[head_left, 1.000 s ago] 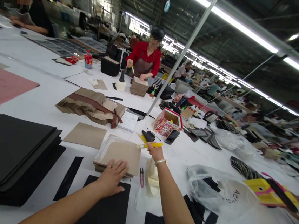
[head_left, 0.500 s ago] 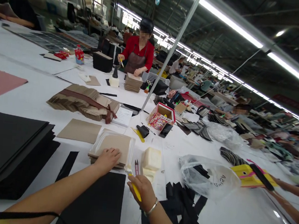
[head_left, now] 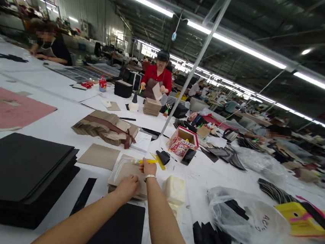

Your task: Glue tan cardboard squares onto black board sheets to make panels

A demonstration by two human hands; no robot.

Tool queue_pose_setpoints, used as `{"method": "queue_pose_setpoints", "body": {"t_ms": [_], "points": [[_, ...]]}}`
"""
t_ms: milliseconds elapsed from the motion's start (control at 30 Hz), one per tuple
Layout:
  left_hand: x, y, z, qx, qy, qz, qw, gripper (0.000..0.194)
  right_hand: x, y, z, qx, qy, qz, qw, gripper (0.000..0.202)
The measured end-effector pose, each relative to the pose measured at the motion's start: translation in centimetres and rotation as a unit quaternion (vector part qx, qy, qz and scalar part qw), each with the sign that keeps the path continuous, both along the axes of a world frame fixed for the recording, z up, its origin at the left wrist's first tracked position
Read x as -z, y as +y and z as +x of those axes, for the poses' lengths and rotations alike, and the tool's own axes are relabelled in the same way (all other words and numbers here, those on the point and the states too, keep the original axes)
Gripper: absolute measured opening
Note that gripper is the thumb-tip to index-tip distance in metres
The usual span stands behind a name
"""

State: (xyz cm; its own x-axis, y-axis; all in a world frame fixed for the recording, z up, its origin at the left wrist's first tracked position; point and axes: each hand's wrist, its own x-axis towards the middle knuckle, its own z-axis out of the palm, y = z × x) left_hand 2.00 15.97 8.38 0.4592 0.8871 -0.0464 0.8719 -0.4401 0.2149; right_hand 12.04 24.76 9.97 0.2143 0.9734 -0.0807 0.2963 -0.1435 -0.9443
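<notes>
Big workshop w/ strip lights (head_left: 236, 44) overhead, slanting pole (head_left: 197, 60) and co-worker in red top (head_left: 157, 77) on far side; white table (head_left: 197, 175) up front. Mid-table: stack of grey-brown boards (head_left: 125, 172), pale streaks along left & far edges of its top, poss. wet. Left hand (head_left: 129, 188) on near part of stack, fingers curled; can't tell if gripping or just pressing. Right hand (head_left: 148, 168) clamped on yellow-handled brush (head_left: 153, 161), tip over far part of stack, contact unclear. Hands near each other, not clasped.

Left of stack: loose board (head_left: 98, 156); nearer & further left, pile of black sheets (head_left: 25, 170). Near side, between forearms: single black sheet (head_left: 123, 229). Right: pale block (head_left: 174, 190), just beside right forearm (head_left: 161, 214). Farther off: tied bundle of boards (head_left: 101, 127), red patterned box (head_left: 180, 146) w/ phone (head_left: 188, 156) just beside.

Risks, judging by layout: pale stuff smeared on left hand if brush swept too near; top board skidding out of line if pressed too lightly or sideways; single black sheet spotted if brush overloaded; pale block bumped if right forearm swung outward.
</notes>
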Motion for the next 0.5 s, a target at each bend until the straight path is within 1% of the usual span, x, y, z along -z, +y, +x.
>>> {"method": "queue_pose_setpoints", "body": {"t_ms": [67,133,233,300,367,400,433,467,500], "points": [[-0.2,0.3,-0.2,0.010,0.005,-0.004,1.000,0.024,0.2,0.0,2.0,0.038,-0.007,-0.020,0.999,0.023],[-0.2,0.5,-0.4,0.025,0.006,-0.006,1.000,0.023,-0.1,-0.7,5.3,0.078,-0.019,-0.038,0.996,0.023],[-0.1,0.5,-0.4,0.051,0.004,-0.004,0.999,0.020,-1.5,-2.9,10.1,0.110,-0.032,-0.042,0.993,0.024],[-0.4,0.3,-0.3,0.066,0.000,0.002,0.998,0.019,-2.4,-5.2,12.0,0.097,-0.017,-0.017,0.995,0.028],[-1.4,-0.1,-0.6,0.073,-0.003,0.017,0.997,0.023,-2.6,-7.9,12.7,0.064,0.005,0.024,0.998,0.035],[-2.1,-0.4,-0.9,0.066,-0.012,0.039,0.997,0.024,-2.4,-9.4,12.7,0.046,0.012,0.043,0.998,0.037],[-2.9,-0.7,-1.4,0.046,-0.033,0.075,0.996,0.024,-2.1,-10.8,12.4,0.031,0.010,0.057,0.998,0.038],[-3.9,-1.2,-2.1,0.012,-0.068,0.122,0.990,0.021,-1.6,-12.2,11.9,0.018,0.000,0.066,0.998,0.037],[-5.0,-1.8,-2.8,-0.033,-0.117,0.172,0.978,0.017,-1.1,-13.3,11.2,0.006,-0.018,0.073,0.997,0.034]]}}
